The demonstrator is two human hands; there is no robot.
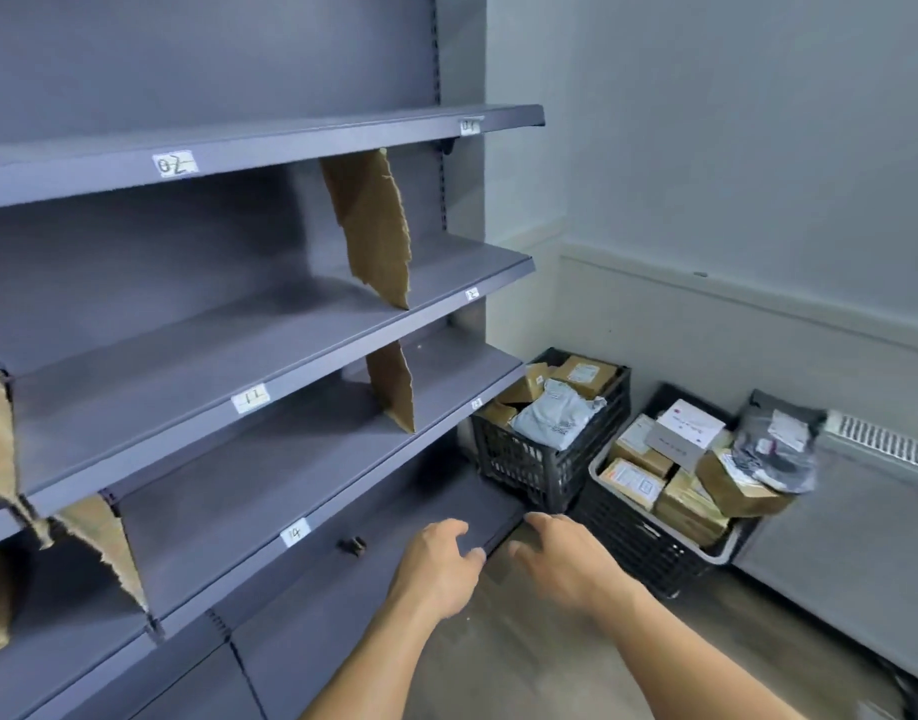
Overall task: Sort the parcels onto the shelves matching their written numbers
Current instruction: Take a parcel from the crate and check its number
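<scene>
Heaped in two black crates (524, 470) on the floor, just right of the shelves (187, 356): parcels (555, 418), brown boxes and grey bags. Grey metal tiers, tagged 02, 11, 14, split by upright cardboard dividers (374, 226).

Matt grey metal shelves (270, 324) carry rough-edged brown cardboard dividers (371, 226) and white paper labels (175, 164), while black plastic lattice crates (545, 465) hold cardboard boxes (737, 491) and a wrinkled grey plastic mailer (555, 415).

left hand (439, 561) and right hand (566, 558) are bare, forearms too.
</scene>
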